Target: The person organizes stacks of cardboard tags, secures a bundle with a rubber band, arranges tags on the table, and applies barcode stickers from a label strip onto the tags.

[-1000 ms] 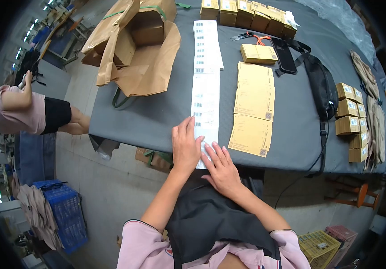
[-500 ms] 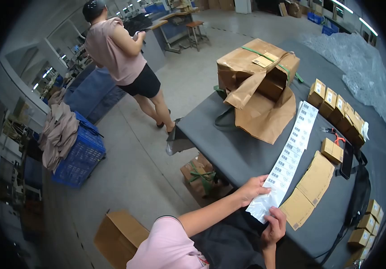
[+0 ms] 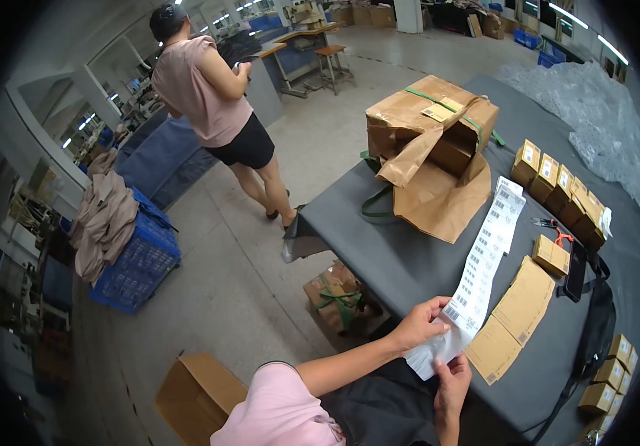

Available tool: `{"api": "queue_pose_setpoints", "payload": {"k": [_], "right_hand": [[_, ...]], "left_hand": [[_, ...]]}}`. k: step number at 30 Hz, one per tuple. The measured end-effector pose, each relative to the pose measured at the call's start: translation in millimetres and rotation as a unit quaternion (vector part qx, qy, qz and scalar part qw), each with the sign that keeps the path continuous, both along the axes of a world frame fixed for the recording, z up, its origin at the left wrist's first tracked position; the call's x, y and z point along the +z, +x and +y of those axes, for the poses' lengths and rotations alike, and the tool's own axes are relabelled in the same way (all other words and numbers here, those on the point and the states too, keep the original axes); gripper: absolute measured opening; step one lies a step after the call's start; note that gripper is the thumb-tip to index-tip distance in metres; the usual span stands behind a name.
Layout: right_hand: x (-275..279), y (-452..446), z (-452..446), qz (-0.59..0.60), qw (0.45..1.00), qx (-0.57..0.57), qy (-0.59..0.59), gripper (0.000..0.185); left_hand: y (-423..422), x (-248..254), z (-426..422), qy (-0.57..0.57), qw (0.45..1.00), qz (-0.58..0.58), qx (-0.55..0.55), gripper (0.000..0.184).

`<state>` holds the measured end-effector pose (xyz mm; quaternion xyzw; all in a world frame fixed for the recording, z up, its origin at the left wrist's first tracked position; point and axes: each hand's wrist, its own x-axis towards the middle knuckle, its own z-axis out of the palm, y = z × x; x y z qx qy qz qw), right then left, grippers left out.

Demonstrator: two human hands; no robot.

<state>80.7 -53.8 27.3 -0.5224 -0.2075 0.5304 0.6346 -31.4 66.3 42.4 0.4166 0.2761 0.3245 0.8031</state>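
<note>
A long white strip of barcode labels point(image 3: 476, 271) runs from the grey table to its near edge, where its lower end is lifted off the cloth. My left hand point(image 3: 422, 325) pinches the strip's left side between thumb and fingers. Lower down, my right hand point(image 3: 452, 375) is closed on the strip's bottom right edge. Just right of the strip lie overlapping yellow-brown cards point(image 3: 520, 305), with a small stack of cards point(image 3: 551, 255) above them. A torn brown paper package point(image 3: 427, 134) with green straps stands open beyond the strip.
Bundled card stacks point(image 3: 557, 182) line the far right, and more stacks point(image 3: 608, 375) sit lower right. A phone point(image 3: 577, 271), snips point(image 3: 546, 222) and a black bag point(image 3: 595, 327) lie nearby. Another person point(image 3: 212, 97) stands left, near a blue crate point(image 3: 138, 256).
The view has swung left, bringing the standing person and floor further in. My hands, flat on the strip at first, now grip and lift its near end.
</note>
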Motion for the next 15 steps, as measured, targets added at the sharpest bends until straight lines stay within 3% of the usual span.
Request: {"api": "queue_pose_setpoints", "payload": {"k": [3, 10, 12, 15], "right_hand": [[-12.0, 1.1, -10.2, -0.047, 0.998, 0.017, -0.047, 0.017], [-23.2, 13.8, -24.6, -0.094, 0.990, 0.054, -0.094, 0.008], [-39.2, 23.7, -32.7, -0.337, 0.935, 0.094, -0.054, 0.012], [-19.0, 26.1, -37.8, -0.190, 0.979, 0.062, -0.031, 0.031]], "left_hand": [[1.5, -7.5, -4.6, -0.010, 1.000, -0.005, 0.019, 0.048], [6.7, -18.5, -7.1, -0.023, 0.999, 0.021, 0.017, 0.049], [4.5, -20.3, -10.1, -0.006, 0.999, 0.034, 0.018, 0.046], [-3.4, -29.4, -13.2, 0.006, 0.999, 0.049, 0.014, 0.041]]}}
